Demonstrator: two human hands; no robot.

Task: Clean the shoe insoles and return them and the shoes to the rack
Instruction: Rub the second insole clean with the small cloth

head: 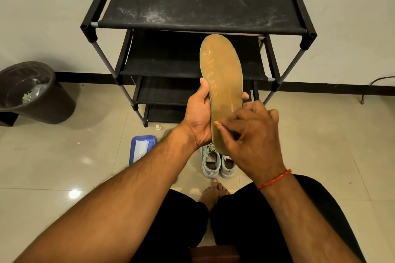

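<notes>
- The left hand (197, 113) grips the insole (222, 83) from its left edge, thumb along the front face and fingers wrapped behind; one fingertip shows past the right edge.
- The right hand (250, 132) is curled nearly closed at the insole's lower part, its fingertips pinching a small tan scrap (216, 123) against the surface.
- The insole is held upright in the air in front of the rack, toe end up, yellow-brown with faint markings near the top.
- A red thread (274, 180) circles the right wrist.
- Below the hands, two grey shoes (218, 162) stand side by side on the floor, openings up, touching each other.
- Left of the shoes lies a blue tray (140, 148) with a white sheet in it.
- A small white cap (158, 127) sits by the rack's foot.
- The black rack (198, 6) stands against the wall, its top shelf dusty.
- A dark bin (32, 92) stands far left, some litter inside.
</notes>
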